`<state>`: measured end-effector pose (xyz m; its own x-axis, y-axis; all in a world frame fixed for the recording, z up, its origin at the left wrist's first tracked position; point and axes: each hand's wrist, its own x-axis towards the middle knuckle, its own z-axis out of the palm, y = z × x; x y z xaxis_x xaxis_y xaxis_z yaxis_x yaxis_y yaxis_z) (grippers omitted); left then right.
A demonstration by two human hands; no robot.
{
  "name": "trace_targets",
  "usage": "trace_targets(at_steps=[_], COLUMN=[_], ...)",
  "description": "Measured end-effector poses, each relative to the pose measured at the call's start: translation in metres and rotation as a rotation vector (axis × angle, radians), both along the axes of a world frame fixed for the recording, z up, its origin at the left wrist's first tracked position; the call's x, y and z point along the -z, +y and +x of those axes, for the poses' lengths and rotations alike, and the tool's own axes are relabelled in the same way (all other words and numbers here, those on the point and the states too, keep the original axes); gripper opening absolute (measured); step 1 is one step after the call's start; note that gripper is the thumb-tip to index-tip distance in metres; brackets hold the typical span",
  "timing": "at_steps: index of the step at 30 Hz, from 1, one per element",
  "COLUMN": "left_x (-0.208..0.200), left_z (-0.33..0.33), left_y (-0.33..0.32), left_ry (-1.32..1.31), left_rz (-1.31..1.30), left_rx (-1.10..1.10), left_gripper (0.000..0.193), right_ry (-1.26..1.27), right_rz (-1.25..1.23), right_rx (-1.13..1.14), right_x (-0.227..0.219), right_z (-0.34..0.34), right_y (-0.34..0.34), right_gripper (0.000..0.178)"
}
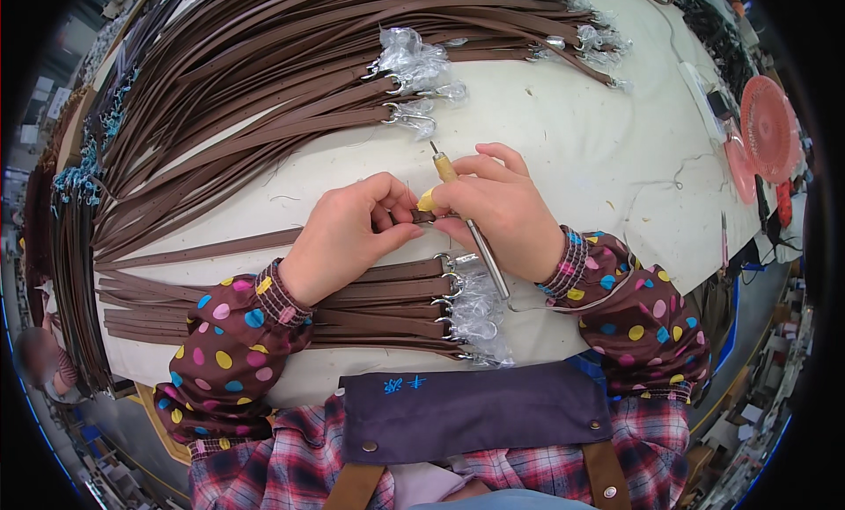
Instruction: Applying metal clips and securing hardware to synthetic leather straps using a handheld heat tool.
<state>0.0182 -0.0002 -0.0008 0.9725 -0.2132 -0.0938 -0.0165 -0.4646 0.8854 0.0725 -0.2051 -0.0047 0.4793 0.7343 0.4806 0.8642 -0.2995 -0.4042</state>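
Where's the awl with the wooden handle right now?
Head view, centre: the awl is gripped in the right hand, tip up, just above the near stack of brown straps.

Clear plastic wrappings are seen around the metal clasps of the brown straps at about twelve o'clock on the counter, crumpled and glossy. A second row of such wrappings is found toward one o'clock, along the ends of the far strap bundle. A third cluster of clear wrappings is laid at six o'clock, just below the hands, covering the clasps of the near strap stack. A blue embroidered marking is borne on the dark apron bib at six o'clock. No screens or signs can be made out.
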Motion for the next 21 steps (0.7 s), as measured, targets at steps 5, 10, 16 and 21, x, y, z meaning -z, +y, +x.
trace_targets(at_steps=[5, 10, 16, 21], left_x=[0.0008, -0.0003, -0.0001, -0.0031], left_z=[0.0001, -0.0011, -0.0002, -0.001], left_y=[-0.0055, -0.0081, -0.0072, -0.0091], left_ry=[-0.021, -0.053, -0.029, -0.044], left_rz=[0.077, 0.178, 0.161, 0.214], left_rx=[-0.017, -0.048, -0.037, -0.026], left_gripper=[0.02, 0.021, 0.023, 0.021], right_ry=[-0.02, 0.158, -0.022, 0.149], right_rz=[0.008, 0.082, -0.024, 0.031], right_rx=[0.008, 0.026, -0.018, -0.029], right_x=[0.0026, 0.0022, 0.0021, 0.0009], right_z=[0.001, 0.0023, 0.0005, 0.0014], right_y=[0.002, 0.0065, 0.0068, 0.0061], right_gripper=[0.026, 0.027, 0.025, 0.024])
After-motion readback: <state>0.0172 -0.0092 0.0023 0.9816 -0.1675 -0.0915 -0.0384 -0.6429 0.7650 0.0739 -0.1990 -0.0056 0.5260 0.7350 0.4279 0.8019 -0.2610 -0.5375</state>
